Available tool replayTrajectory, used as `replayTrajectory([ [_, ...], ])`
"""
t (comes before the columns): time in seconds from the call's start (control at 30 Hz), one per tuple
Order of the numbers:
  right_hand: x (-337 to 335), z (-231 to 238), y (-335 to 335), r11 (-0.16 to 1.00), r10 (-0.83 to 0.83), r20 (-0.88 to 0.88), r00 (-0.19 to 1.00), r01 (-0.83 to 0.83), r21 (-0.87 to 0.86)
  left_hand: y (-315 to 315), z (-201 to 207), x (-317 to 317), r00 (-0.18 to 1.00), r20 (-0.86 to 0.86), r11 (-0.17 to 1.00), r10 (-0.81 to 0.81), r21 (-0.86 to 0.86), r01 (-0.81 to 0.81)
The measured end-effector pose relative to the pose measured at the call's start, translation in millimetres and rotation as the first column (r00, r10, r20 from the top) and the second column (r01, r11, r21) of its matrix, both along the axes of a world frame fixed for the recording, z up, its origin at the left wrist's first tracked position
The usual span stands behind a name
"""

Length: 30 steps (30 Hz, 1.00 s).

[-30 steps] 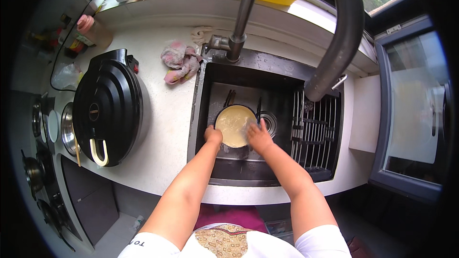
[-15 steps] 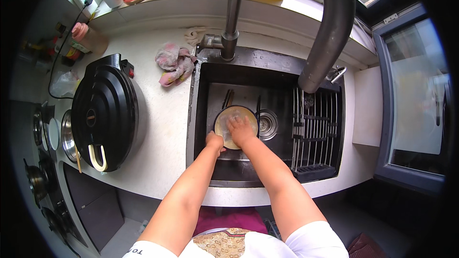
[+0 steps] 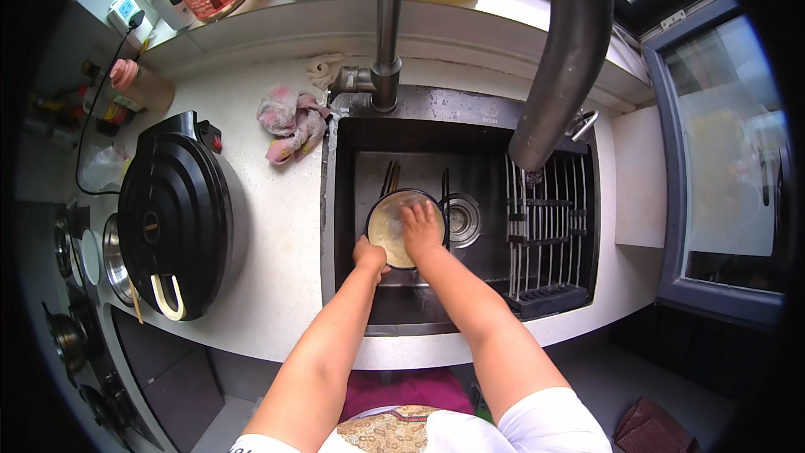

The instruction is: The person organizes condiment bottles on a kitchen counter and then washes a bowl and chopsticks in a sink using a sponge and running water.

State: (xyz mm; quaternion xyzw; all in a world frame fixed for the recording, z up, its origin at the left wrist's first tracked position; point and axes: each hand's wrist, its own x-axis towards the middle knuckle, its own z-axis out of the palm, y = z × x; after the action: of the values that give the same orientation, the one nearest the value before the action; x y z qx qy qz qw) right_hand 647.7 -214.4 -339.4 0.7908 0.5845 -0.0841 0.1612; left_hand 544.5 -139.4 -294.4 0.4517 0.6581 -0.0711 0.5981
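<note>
A round bowl with a cream inside and a dark rim sits in the black sink, left of the drain. My left hand grips the bowl's lower left rim, its fingertips partly hidden beneath. Inside the bowl, my right hand lies against the right part of the inner surface with fingers stretched out. What looks like a little cloudy liquid covers the inside. Thin sticks like chopsticks poke out behind the bowl, and dark ones show along its right side.
A wire drying rack fills the sink's right end, beneath the thick grey faucet. On the counter to the left lie a crumpled pinkish cloth and a black round lidded electric pan. An open window stands at right.
My right hand has slid from the bowl's middle toward its right side. The left hand keeps its hold on the rim. The whole view has shifted slightly.
</note>
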Motion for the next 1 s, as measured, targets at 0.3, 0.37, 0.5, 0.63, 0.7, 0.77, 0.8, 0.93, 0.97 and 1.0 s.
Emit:
replayTrajectory([
  [0.3, -48.1, 9.8, -0.6, 0.801, -0.521, -0.667, 0.532, 0.574, -0.169, -3.5, -21.7, -12.6, 0.987, 0.108, 0.991, 0.122, -0.076, -0.114],
  [0.37, -41.4, -2.6, 10.3, 0.746, -0.381, -0.733, 0.563, 0.656, 0.116, -1.3, -14.9, -10.1, 0.996, 0.084, 0.999, 0.042, -0.023, -0.041],
  [0.5, 3.0, 26.2, 26.2, 0.656, -0.381, -0.648, 0.66, 0.687, 0.314, 0.1, 16.4, -8.6, 0.992, 0.123, 0.999, -0.035, 0.007, 0.034],
  [0.63, 33.9, 104.9, -6.8, 0.769, -0.41, -0.236, 0.881, 0.473, 0.43, 4.0, 102.7, 3.9, 0.964, 0.049, 0.953, -0.261, 0.175, 0.249],
  [0.7, 29.7, 112.5, -23.7, 0.625, -0.566, -0.375, 0.734, 0.679, 0.385, 4.1, 82.9, -3.6, 0.946, 0.021, 0.849, -0.324, 0.448, 0.281],
  [0.77, 20.9, 115.5, -41.4, 0.503, -0.651, -0.527, 0.547, 0.83, 0.241, 4.8, 118.3, -3.2, 0.886, -0.077, 0.671, -0.458, 0.624, 0.401],
  [0.8, 15.2, 118.4, -47.4, 0.477, -0.661, -0.601, 0.45, 0.87, 0.127, 7.0, 118.4, -6.4, 0.867, -0.084, 0.61, -0.491, 0.677, 0.412],
  [0.93, -9.4, 126.7, -59.6, 0.374, -0.623, -0.708, 0.333, 0.922, 0.105, 16.4, 135.2, -15.4, 0.808, -0.07, 0.215, -0.585, 0.947, 0.238],
  [0.97, -13.7, 133.1, -58.6, 0.353, -0.581, -0.736, 0.347, 0.923, 0.156, 19.8, 139.9, -15.7, 0.796, -0.095, 0.134, -0.598, 0.967, 0.216],
  [1.0, -18.9, 140.3, -57.2, 0.329, -0.538, -0.761, 0.362, 0.922, 0.206, 23.8, 144.9, -14.1, 0.784, -0.12, 0.052, -0.609, 0.98, 0.191],
])
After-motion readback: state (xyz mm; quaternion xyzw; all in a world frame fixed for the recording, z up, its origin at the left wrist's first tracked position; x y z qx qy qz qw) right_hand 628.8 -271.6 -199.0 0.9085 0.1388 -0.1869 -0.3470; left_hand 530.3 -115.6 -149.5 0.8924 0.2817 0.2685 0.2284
